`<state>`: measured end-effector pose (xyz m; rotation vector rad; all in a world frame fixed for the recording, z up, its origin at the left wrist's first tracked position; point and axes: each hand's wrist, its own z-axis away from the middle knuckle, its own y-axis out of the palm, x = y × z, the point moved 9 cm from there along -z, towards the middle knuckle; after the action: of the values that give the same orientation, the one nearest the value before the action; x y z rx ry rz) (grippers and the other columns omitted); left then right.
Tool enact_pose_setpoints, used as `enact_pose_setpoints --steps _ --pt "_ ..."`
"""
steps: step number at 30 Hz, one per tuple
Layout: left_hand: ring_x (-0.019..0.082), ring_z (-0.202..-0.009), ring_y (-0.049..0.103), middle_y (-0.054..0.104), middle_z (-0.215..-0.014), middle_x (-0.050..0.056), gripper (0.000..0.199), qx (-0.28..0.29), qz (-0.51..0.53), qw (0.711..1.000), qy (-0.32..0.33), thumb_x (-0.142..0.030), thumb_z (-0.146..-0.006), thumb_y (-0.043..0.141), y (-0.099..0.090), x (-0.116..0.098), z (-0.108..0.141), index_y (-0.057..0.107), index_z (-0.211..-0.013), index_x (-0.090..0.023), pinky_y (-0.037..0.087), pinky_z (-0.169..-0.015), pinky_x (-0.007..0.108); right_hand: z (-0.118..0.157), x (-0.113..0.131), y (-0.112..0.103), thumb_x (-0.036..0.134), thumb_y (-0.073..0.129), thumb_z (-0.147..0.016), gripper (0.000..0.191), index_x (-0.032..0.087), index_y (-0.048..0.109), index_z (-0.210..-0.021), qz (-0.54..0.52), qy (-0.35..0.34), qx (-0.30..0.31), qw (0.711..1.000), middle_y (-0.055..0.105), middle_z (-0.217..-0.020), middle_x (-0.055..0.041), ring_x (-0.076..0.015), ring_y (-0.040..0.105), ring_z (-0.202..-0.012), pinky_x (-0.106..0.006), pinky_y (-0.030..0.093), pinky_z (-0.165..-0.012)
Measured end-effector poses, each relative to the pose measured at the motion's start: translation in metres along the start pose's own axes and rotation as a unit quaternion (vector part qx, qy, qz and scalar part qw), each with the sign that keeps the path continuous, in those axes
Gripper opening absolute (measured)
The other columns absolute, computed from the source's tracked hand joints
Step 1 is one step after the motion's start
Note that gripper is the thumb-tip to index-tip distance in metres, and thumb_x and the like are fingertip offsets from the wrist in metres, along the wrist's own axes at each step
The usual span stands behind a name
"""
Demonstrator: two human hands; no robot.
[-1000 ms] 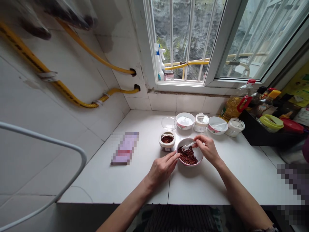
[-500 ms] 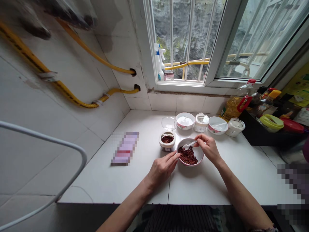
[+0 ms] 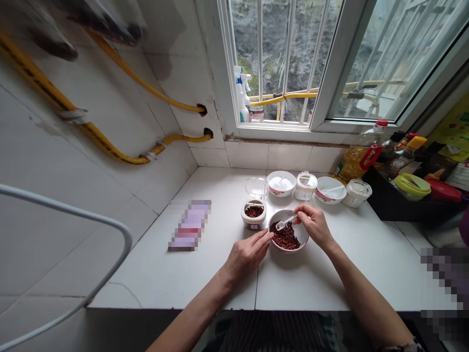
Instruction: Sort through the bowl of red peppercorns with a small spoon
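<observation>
The left hand [image 3: 246, 256] lays its fingertips on the near-left rim of the bowl [image 3: 302, 233]; its thumb is hidden, so whether it pinches the rim cannot be told. The right hand [image 3: 313, 224] closes thumb and fingers on the handle of the spoon [image 3: 285, 223], whose scoop points left over the dark red bits [image 3: 287, 240] in the bowl, just below that grip. The bowl stands on the counter [image 3: 220, 283]. Left of the grip, near the bowl, the open jar [image 3: 253, 224] holds similar bits; a pixelated patch [image 3: 189, 226] lies farther left. Beyond the grip, a row runs left to right: salt-white bowl [image 3: 281, 192], clear-topped jar [image 3: 305, 192], flowered bowl [image 3: 330, 198], white jar [image 3: 356, 194]. Farther right and beyond stands the oil bottle [image 3: 353, 164].
</observation>
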<state>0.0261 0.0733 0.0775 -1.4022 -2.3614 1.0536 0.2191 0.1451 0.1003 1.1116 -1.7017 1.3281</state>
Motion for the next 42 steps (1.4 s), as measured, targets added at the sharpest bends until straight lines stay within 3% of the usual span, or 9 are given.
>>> enact_pose_setpoints --steps 14,18,24,29,31,34,36,39,42 --pt "0.02 -0.095 0.075 0.074 -0.114 0.014 0.026 -0.004 -0.004 1.0 0.001 -0.014 -0.1 0.049 -0.001 -0.002 -0.001 0.062 -0.122 -0.013 0.065 -0.076 0.028 -0.004 -0.009 -0.002 0.038 0.058 -0.076 0.019 0.02 0.064 -0.074 -0.088 0.039 -0.002 0.995 0.069 -0.056 -0.0012 -0.0181 0.066 -0.057 -0.032 0.054 -0.065" --pt "0.02 -0.095 0.075 0.074 -0.114 0.014 0.027 -0.008 -0.006 1.0 0.003 -0.014 -0.099 0.049 -0.001 -0.002 -0.001 0.061 -0.123 -0.014 0.064 -0.076 0.028 -0.006 0.002 0.0 0.042 0.061 -0.079 0.023 0.019 0.064 -0.082 -0.131 0.027 -0.018 0.991 0.073 -0.064 -0.0037 -0.0189 0.068 -0.063 -0.034 0.056 -0.071" --pt "0.02 -0.098 0.075 0.073 -0.116 0.013 0.03 -0.004 0.0 1.0 -0.003 -0.015 -0.1 0.049 0.001 0.001 0.001 0.06 -0.127 -0.016 0.064 -0.079 0.028 0.003 0.046 0.023 0.035 0.052 -0.094 0.018 0.021 0.063 -0.099 -0.056 -0.105 -0.018 0.993 0.077 -0.091 -0.008 -0.0218 0.073 -0.086 -0.037 0.056 -0.083" --pt "0.02 -0.099 0.075 0.073 -0.116 0.014 0.031 -0.007 0.002 1.0 -0.002 -0.015 -0.099 0.049 0.001 0.001 0.002 0.06 -0.128 -0.016 0.064 -0.08 0.029 0.017 0.074 0.038 0.023 0.046 -0.095 0.02 0.023 0.065 -0.093 0.095 -0.256 -0.003 0.962 0.078 -0.087 -0.0072 -0.0226 0.071 -0.081 -0.045 0.049 -0.095" --pt "0.02 -0.099 0.075 0.073 -0.116 0.014 0.031 -0.002 0.002 1.0 -0.004 -0.015 -0.099 0.049 0.001 0.001 0.001 0.06 -0.128 -0.016 0.064 -0.08 0.029 0.016 0.071 0.027 0.023 0.046 -0.095 0.02 0.023 0.066 -0.094 0.097 -0.243 -0.029 0.965 0.078 -0.088 -0.0069 -0.0226 0.071 -0.081 -0.045 0.048 -0.096" --pt "0.02 -0.099 0.075 0.073 -0.116 0.014 0.031 0.004 0.001 1.0 -0.005 -0.015 -0.099 0.049 0.001 0.001 0.001 0.061 -0.128 -0.016 0.064 -0.079 0.029 0.009 0.052 0.001 0.027 0.049 -0.094 0.018 0.023 0.066 -0.096 0.068 -0.154 -0.069 0.983 0.077 -0.086 -0.0067 -0.0235 0.072 -0.086 -0.041 0.051 -0.09" --pt "0.02 -0.098 0.075 0.073 -0.116 0.014 0.03 0.001 -0.001 1.0 -0.002 -0.014 -0.099 0.049 0.0 0.0 0.0 0.061 -0.126 -0.015 0.064 -0.078 0.028 0.005 0.038 -0.008 0.025 0.05 -0.091 0.017 0.022 0.067 -0.091 0.066 -0.114 -0.056 0.99 0.075 -0.077 -0.0046 -0.0231 0.072 -0.08 -0.039 0.053 -0.085" --pt "0.02 -0.096 0.075 0.074 -0.115 0.014 0.029 -0.005 -0.003 1.0 -0.001 -0.014 -0.099 0.05 -0.001 0.0 0.0 0.061 -0.125 -0.014 0.065 -0.076 0.028 0.002 0.022 -0.01 0.021 0.05 -0.086 0.017 0.023 0.066 -0.082 0.089 -0.093 -0.034 0.991 0.073 -0.068 -0.0017 -0.0218 0.07 -0.073 -0.038 0.052 -0.083" --pt "0.019 -0.097 0.075 0.074 -0.115 0.013 0.031 -0.003 0.0 1.0 -0.003 -0.014 -0.099 0.05 0.0 0.0 0.0 0.06 -0.128 -0.016 0.064 -0.079 0.028 0.002 0.015 0.0 0.019 0.05 -0.083 0.017 0.024 0.066 -0.078 0.133 -0.099 -0.016 0.986 0.073 -0.064 -0.0017 -0.0234 0.068 -0.078 -0.04 0.048 -0.087"
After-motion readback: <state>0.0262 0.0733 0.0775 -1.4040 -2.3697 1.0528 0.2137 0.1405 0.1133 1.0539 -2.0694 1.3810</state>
